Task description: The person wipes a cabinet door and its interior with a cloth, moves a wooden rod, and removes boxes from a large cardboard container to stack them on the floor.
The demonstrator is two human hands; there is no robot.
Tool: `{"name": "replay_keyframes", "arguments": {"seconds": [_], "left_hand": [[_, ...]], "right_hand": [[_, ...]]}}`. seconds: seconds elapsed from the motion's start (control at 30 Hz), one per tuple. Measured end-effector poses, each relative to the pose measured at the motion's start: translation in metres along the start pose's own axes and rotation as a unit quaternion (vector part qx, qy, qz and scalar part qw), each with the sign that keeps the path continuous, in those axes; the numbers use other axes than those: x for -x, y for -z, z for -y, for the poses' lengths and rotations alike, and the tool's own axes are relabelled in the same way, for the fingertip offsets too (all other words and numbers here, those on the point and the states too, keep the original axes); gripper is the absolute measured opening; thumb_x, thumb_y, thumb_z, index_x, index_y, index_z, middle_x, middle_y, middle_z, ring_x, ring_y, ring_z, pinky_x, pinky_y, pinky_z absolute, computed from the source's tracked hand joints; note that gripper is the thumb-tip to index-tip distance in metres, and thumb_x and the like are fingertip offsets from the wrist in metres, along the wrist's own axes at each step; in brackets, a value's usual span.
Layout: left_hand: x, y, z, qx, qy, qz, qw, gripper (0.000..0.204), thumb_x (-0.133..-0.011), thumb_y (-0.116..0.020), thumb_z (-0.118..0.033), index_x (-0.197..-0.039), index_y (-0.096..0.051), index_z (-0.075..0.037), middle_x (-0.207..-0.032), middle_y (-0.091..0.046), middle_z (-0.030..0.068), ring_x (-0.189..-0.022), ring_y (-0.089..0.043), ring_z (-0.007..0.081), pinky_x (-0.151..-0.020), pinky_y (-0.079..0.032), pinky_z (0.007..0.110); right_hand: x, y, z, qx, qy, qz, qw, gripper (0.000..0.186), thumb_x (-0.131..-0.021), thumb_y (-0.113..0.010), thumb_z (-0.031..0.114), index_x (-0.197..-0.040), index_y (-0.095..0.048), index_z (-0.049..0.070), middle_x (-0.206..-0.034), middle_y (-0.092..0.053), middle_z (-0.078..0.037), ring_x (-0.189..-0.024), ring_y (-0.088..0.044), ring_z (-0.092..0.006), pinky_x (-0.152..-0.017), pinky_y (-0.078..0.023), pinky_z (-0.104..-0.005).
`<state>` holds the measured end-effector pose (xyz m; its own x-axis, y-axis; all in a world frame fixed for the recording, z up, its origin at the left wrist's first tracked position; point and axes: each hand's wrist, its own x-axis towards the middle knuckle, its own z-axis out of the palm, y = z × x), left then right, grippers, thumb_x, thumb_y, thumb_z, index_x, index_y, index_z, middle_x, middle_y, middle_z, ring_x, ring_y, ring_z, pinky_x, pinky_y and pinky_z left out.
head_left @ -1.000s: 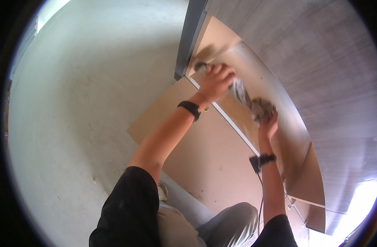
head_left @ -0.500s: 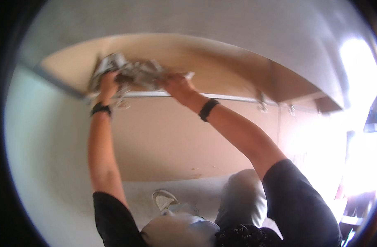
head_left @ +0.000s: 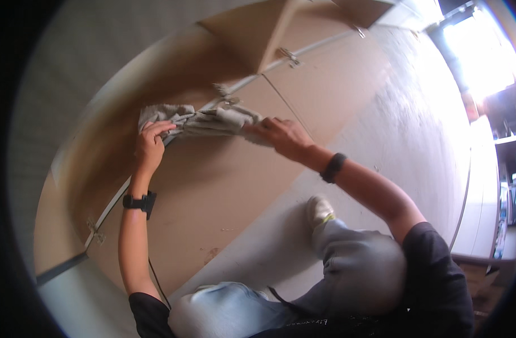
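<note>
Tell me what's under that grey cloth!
Under the cloth, a tan panel and a pale strip show, running out past its folds. Whatever lies right behind those folds is covered, so I can't tell.

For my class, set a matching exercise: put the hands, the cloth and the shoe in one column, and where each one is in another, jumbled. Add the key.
Column one:
1. cloth
2. left hand
3. right hand
4. shoe

Column two:
A. at the cloth's right end
B. on the grey floor
C. stretching between the two hands
D. at the cloth's left end

Pairs: 1-C, 2-D, 3-A, 4-B
</note>
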<state>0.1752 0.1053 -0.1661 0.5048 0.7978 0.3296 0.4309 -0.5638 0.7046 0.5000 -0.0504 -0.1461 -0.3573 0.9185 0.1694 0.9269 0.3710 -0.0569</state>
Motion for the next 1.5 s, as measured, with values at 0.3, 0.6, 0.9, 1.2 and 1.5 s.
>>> {"name": "replay_keyframes", "arguments": {"seconds": [0.3, 0.6, 0.9, 1.2, 1.5], "left_hand": [[-0.028, -0.054, -0.123, -0.041, -0.104, 0.095, 0.989, 0.039, -0.066, -0.039, 0.014, -0.088, -0.066, -0.002, -0.081, -0.062, 0.0168, -0.08, -0.06, 0.0345, -0.069, -0.048, 0.038], [0.003, -0.101, -0.135, -0.12, -0.011, 0.173, 0.978, 0.048, -0.079, -0.057, -0.01, -0.126, -0.055, -0.003, -0.113, -0.062, 0.0179, -0.103, -0.059, 0.0339, -0.089, -0.047, 0.04], [-0.002, -0.174, -0.115, -0.381, 0.002, 0.281, 0.881, 0.081, -0.088, -0.054, -0.05, -0.15, -0.019, -0.013, -0.157, -0.011, 0.0124, -0.142, -0.013, 0.0381, -0.112, -0.013, 0.056], [0.001, -0.213, -0.079, -0.367, 0.033, 0.251, 0.895, 0.085, -0.084, -0.056, -0.051, -0.149, -0.017, -0.012, -0.155, -0.007, 0.018, -0.14, -0.013, 0.0434, -0.109, -0.005, 0.064], [-0.005, -0.207, -0.078, -0.371, 0.036, 0.314, 0.873, 0.088, -0.085, -0.063, -0.039, -0.148, -0.012, -0.004, -0.151, -0.014, 0.0209, -0.137, -0.018, 0.0444, -0.112, -0.004, 0.06]], "right_hand": [[0.044, 0.028, -0.126, -0.146, -0.243, -0.195, 0.939, 0.04, -0.072, -0.057, -0.001, -0.111, -0.06, 0.009, -0.104, -0.057, -0.011, -0.09, -0.06, -0.0334, -0.076, -0.052, -0.0406], [0.005, -0.007, -0.14, -0.077, -0.274, -0.191, 0.939, 0.064, -0.065, -0.065, 0.016, -0.128, -0.053, 0.018, -0.144, -0.027, -0.016, -0.132, -0.024, -0.039, -0.101, -0.022, -0.061], [-0.018, -0.085, -0.132, -0.212, -0.358, 0.035, 0.909, 0.079, -0.083, -0.04, 0.072, -0.149, -0.021, 0.035, -0.158, 0.004, -0.015, -0.141, 0.007, -0.0481, -0.098, -0.002, -0.0782], [-0.013, -0.098, -0.167, -0.128, -0.319, 0.024, 0.939, 0.102, -0.076, -0.043, 0.078, -0.151, -0.018, 0.014, -0.158, -0.002, -0.014, -0.143, 0.007, -0.0427, -0.108, 0.004, -0.067], [0.002, -0.114, -0.176, -0.124, -0.237, -0.089, 0.96, 0.096, -0.077, -0.057, 0.065, -0.145, -0.029, 0.003, -0.154, -0.014, -0.02, -0.142, -0.006, -0.0447, -0.111, -0.008, -0.062]]}}
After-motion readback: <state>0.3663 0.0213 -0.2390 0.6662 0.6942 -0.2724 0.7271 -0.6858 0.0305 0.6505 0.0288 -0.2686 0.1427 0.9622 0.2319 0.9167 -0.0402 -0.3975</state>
